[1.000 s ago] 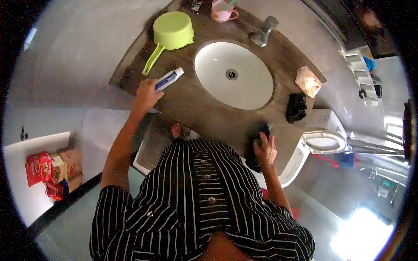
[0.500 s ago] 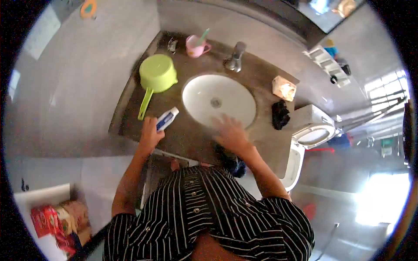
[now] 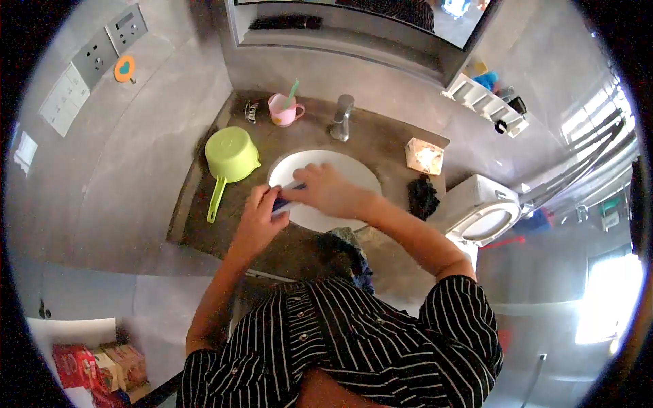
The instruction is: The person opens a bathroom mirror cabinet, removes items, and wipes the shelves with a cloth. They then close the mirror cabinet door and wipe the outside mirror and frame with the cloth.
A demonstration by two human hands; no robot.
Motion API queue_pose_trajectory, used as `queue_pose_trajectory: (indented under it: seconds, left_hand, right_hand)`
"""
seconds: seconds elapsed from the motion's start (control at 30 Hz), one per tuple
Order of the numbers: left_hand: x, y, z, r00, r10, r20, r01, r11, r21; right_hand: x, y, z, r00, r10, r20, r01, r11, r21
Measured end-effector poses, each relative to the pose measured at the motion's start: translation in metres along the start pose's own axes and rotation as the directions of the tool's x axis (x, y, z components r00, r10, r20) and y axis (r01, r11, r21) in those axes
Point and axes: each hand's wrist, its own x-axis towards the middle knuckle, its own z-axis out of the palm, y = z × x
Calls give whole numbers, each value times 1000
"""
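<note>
My left hand [image 3: 258, 219] is closed round a white and blue toothpaste tube [image 3: 279, 204], which is held over the left front edge of the white sink [image 3: 367, 180]. The fingers of my right hand [image 3: 330, 190] close on the tube's upper end, hiding its tip. My two hands meet there, with only part of the tube showing between them. A lime-green dipper [image 3: 232, 154] lies upside down on the counter left of my left hand, its handle pointing toward me.
Behind the sink stand a faucet [image 3: 343, 117] and a pink mug [image 3: 282, 111] with a green toothbrush [image 3: 292, 93]. A tissue pack [image 3: 425, 157] and a black bundle [image 3: 423, 197] lie at the right. Dark cloth [image 3: 343, 253] hangs at the counter's front edge. A toilet [image 3: 486, 221] stands farther right.
The tube has moved right toward the sink in my left hand. My right hand has come up and left from the sink's front edge onto the tube. The view has tilted upward.
</note>
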Motion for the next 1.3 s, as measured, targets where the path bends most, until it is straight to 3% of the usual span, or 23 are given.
queue_pose_trajectory:
  seconds: [0.07, 0.1, 0.13, 0.2, 0.23, 0.27, 0.3, 0.37, 0.4, 0.47, 0.5, 0.57, 0.63, 0.67, 0.7, 0.77, 0.87, 0.93, 1.07, 1.1, 1.13, 1.23, 1.3]
  left_hand:
    - [11, 10, -8, 983, 146, -116, -111, 958, 266]
    - [11, 7, -9, 975, 141, -172, -92, 960, 266]
    - [7, -2, -11, 983, 79, -167, -35, 967, 253]
    - [-13, -32, -11, 987, -62, -149, 96, 969, 226]
    - [-25, -52, -8, 971, -70, -228, 116, 974, 193]
    - [-40, -75, -6, 960, -156, -233, 202, 960, 191]
    - [-59, -95, -4, 940, -245, -237, 293, 937, 190]
    - [-86, -124, -1, 859, -462, -218, 491, 866, 96]
    - [-98, -136, 2, 872, -451, -191, 476, 872, 115]
    - [-110, -150, 9, 903, -406, -140, 424, 895, 140]
    - [-110, -151, 10, 882, -468, -60, 471, 869, 150]
    - [-115, -165, 26, 884, -459, -86, 466, 856, 225]
    - [-113, -177, 38, 891, -446, -90, 452, 845, 284]
    - [-110, -180, 42, 893, -443, -85, 446, 841, 306]
    - [-110, -184, 48, 894, -441, -81, 442, 836, 325]
    - [-116, -200, 57, 892, -451, -36, 436, 836, 333]
    - [-116, -217, 60, 852, -519, 67, 430, 769, 473]
    - [-122, -227, 67, 866, -494, 78, 370, 737, 565]
    - [-133, -224, 75, 945, -326, 24, 244, 754, 609]
    - [-127, -214, 73, 955, -297, 21, 225, 766, 603]
    - [-123, -201, 75, 964, -264, 35, 206, 823, 529]
    - [-85, -149, 83, 976, -196, 94, 163, 947, 275]
    - [-34, -81, 56, 964, -223, 144, 212, 973, 85]
  right_hand:
    - [-2, 42, -16, 988, -83, -130, 79, 996, -35]
    - [-1, 64, -32, 971, 3, -237, -4, 1000, -4]
    - [-2, 91, -49, 939, 89, -334, -81, 996, 40]
    - [-11, 163, -77, 888, 61, -455, -230, 917, -326]
    - [-18, 206, -93, 879, 84, -468, -290, 875, -387]
    - [-26, 234, -108, 855, 189, -483, -349, 898, -266]
    - [-34, 277, -106, 813, 329, -481, -482, 843, -237]
    - [-59, 362, -106, 872, 344, -349, -448, 849, -281]
    - [-66, 394, -98, 893, 322, -314, -408, 874, -265]
    - [-55, 354, -122, 836, 514, -191, -518, 855, 31]
    - [-50, 338, -135, 796, 594, -115, -575, 802, 162]
    - [-52, 376, -132, 946, 278, -164, -298, 949, -108]
    - [-63, 422, -125, 992, -51, -116, 3, 925, -379]
    - [-64, 429, -121, 988, 56, -145, -107, 925, -366]
    - [-60, 421, -119, 972, 162, -172, -214, 912, -349]
    - [-48, 395, -123, 762, 610, -216, -647, 718, -256]
    - [-25, 295, -112, 752, 260, -606, -532, 782, -325]
    - [-24, 216, -77, 670, 253, -698, -449, 887, -109]
    - [-42, 100, 25, 716, 407, -568, -247, 908, 339]
    - [-47, 74, 53, 719, 513, -469, -376, 855, 358]
    - [-53, 48, 84, 686, 668, -288, -369, 661, 653]
    - [-31, 1, 95, 907, 338, -252, -166, 836, 523]
    - [-17, -7, 94, 955, 160, -251, -64, 934, 352]
